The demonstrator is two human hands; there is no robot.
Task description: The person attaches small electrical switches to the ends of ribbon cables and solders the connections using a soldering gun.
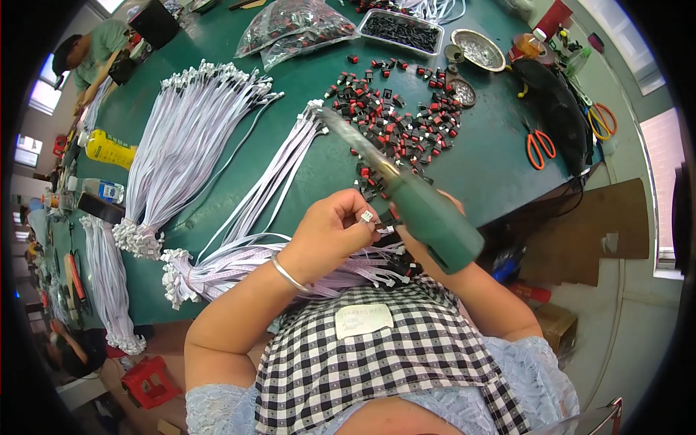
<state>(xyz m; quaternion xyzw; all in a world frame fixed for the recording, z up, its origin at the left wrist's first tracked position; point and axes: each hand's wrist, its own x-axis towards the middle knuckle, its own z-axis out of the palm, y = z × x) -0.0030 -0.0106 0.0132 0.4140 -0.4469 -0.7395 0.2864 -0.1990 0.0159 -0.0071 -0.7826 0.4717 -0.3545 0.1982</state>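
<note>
My left hand (337,228) pinches a white cable connector (367,216) between thumb and forefinger. Close beside it is my right hand (417,246), its fingers curled around something small and dark that I cannot make out. A green-handled tool with a metal shaft (431,217) crosses in front of my right hand and covers most of it; I cannot tell whether I hold it. Below my hands, on the table edge and my lap, lies a bundle of white flat cables (239,268). Past my fingers spreads a pile of small red-and-black switches (406,116).
A big cable bundle (188,145) and a thinner one (275,163) lie on the green table (500,145). Farther off are bagged switches (297,29), a tray of black parts (402,32) and metal dishes (478,49). Orange-handled scissors (540,147) lie right. Another person (101,54) works far left.
</note>
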